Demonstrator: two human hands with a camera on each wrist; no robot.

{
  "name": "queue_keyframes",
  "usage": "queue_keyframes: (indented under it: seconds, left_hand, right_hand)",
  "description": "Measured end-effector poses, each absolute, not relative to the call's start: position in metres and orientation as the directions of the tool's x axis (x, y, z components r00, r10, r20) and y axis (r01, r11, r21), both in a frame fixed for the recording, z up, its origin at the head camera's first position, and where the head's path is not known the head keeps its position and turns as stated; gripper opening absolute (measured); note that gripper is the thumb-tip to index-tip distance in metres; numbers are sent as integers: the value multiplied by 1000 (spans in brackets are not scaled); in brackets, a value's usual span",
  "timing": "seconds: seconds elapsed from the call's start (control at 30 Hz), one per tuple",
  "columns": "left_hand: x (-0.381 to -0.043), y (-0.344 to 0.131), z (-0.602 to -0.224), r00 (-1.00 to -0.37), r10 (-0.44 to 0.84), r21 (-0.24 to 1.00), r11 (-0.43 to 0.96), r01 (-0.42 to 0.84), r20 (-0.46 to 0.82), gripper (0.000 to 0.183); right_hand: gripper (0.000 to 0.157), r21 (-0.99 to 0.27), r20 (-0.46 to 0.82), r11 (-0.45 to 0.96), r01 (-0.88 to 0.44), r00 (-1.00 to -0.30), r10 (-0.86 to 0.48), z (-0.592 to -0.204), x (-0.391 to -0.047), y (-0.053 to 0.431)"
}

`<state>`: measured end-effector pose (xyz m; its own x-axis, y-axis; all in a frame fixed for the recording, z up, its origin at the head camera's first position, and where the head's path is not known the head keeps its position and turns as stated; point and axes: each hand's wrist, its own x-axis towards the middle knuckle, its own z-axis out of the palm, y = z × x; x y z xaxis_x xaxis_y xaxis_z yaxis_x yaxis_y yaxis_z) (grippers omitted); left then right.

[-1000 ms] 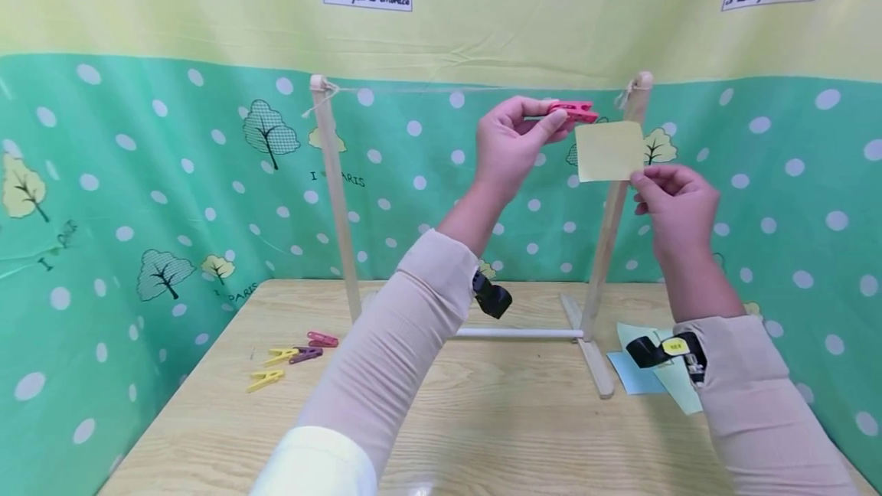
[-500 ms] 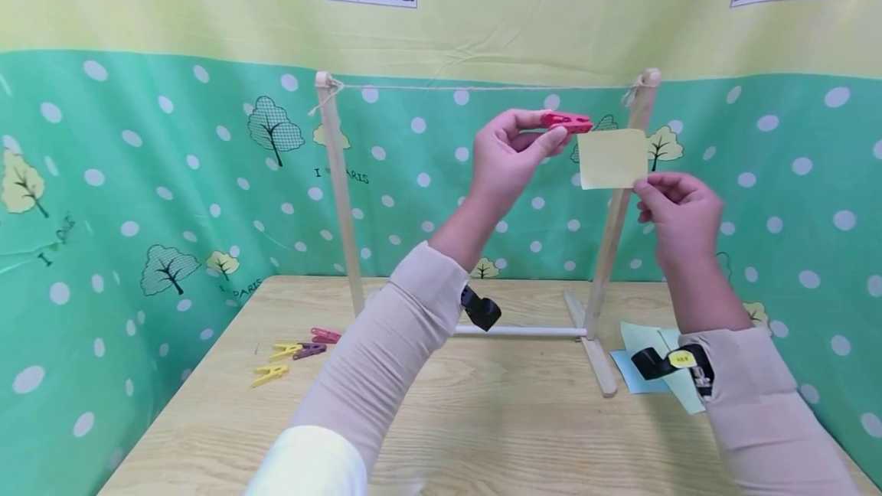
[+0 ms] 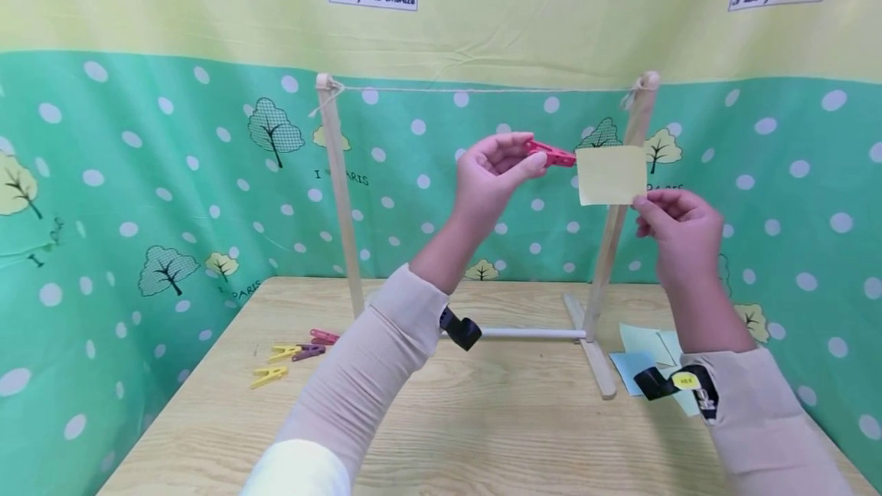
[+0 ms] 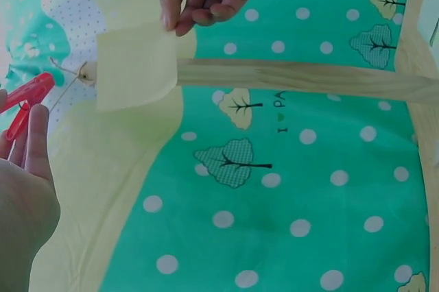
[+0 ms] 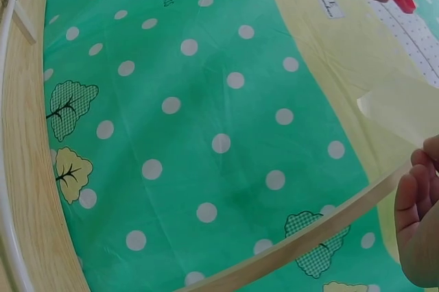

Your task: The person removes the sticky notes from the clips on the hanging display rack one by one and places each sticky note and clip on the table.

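My left hand (image 3: 485, 174) pinches a red clothespin (image 3: 554, 154) between thumb and fingers, its nose pointing right and slightly down. At its lower right corner, a square yellow paper note (image 3: 609, 176) is pinched by my right hand (image 3: 682, 232). In the left wrist view a gap separates the clothespin (image 4: 27, 96) from the note (image 4: 137, 66). A thin string (image 3: 482, 89) runs between the tops of two wooden posts, and both held things are below it in the head view. In the right wrist view, the right hand (image 5: 422, 216) is partly cut off.
Several yellow, purple and red clothespins (image 3: 269, 376) lie on the table (image 3: 482, 435) at left. Blue and green paper notes (image 3: 630, 373) lie at right, partly behind the right wrist camera. The frame's right post (image 3: 606, 251) stands behind the note; a white bar (image 3: 530, 334) joins the feet.
Both hands have come down, away from the string's height. The clothespin has shifted left and its nose now tips downward. The note stays in the right hand, somewhat lower.
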<state>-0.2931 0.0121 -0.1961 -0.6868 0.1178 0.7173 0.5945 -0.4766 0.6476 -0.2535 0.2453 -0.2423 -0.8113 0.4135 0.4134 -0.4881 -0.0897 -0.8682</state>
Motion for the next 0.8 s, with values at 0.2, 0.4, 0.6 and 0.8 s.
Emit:
queue_keyframes:
  seconds: [0.2,0.4,0.6,0.8]
  left_hand:
    - [-290,-1,-206,-723,129,689,-451,567,679,29]
    - [-287,-15,-213,-728,122,686,-467,557,675,31]
    - [-282,-29,-220,-742,124,703,-451,549,659,30]
    - [-279,-43,-230,-758,142,733,-414,539,637,31]
  right_hand:
    - [20,-864,412,-105,-493,-811,414,-250,-250,244]
    - [17,-852,418,-131,-506,-809,413,-257,-247,244]
    - [14,-834,424,-175,-523,-811,403,-261,-244,246]
    - [11,-836,414,-193,-514,-821,394,-266,-239,246]
